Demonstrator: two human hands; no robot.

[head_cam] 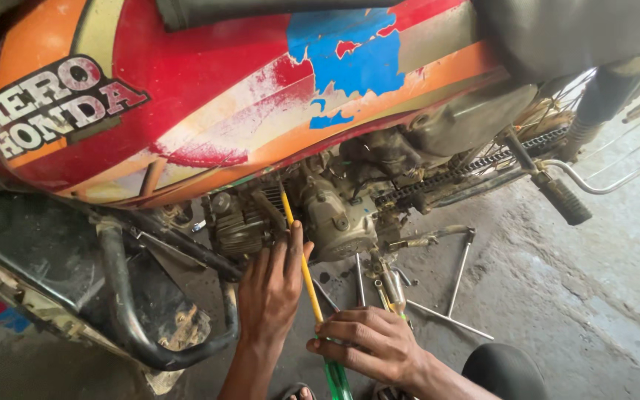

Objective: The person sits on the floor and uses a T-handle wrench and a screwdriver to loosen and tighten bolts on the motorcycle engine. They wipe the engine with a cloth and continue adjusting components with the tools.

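Your right hand (368,342) grips the green handle of a long screwdriver (307,278), its yellow shaft angled up to the motorcycle engine (331,215). Your left hand (272,285), fingers open, rests flat beside the shaft against the engine.

We see a fuel tank (209,96) of glossy painted metal, its red, orange and blue coat flaking to bare patches. The engine (327,215) is dull cast metal, grimy and rough. The chain (453,174) looks oily and dark. The crash guard (124,296) is a matt black tube, mud-caked. The screwdriver (309,281) has a yellow-coated shaft and a translucent green plastic handle. The footrest (564,200) wears ribbed black rubber. The T-wrench (457,278) is plain grey steel. The floor (594,311) is rough, stained concrete.
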